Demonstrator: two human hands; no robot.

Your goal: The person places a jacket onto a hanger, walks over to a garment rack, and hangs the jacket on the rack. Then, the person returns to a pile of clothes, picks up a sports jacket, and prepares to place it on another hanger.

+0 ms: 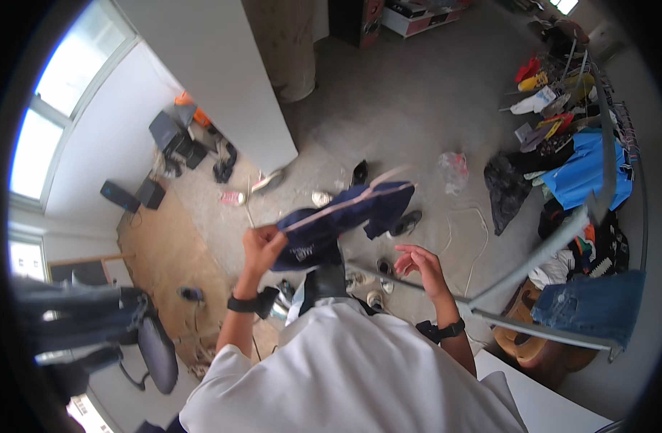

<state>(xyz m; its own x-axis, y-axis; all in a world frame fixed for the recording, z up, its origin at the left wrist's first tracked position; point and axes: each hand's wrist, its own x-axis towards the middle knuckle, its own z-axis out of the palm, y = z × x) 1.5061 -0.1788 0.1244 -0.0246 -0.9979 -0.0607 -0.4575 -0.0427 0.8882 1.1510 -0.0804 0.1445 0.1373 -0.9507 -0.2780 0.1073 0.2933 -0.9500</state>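
Note:
A navy blue garment (331, 216) with a small pale print hangs over a pinkish clothes hanger (352, 203) in front of me. My left hand (263, 249) is closed on the near end of the hanger and cloth. The hanger's hook end, blurred, points up and to the right. My right hand (420, 266) is raised to the right of the garment, fingers apart and slightly curled, touching nothing. Below it a grey metal rack bar (406, 283) crosses the view. Dark bands circle both wrists.
Several shoes (404, 223) lie scattered on the concrete floor. On the right, a metal rack (558, 238) stands beside clothes, including a blue shirt (585, 168) and denim (588, 306). A plastic bag (453, 172) lies ahead. Jeans (82, 314) are at left, near a white pillar (217, 81).

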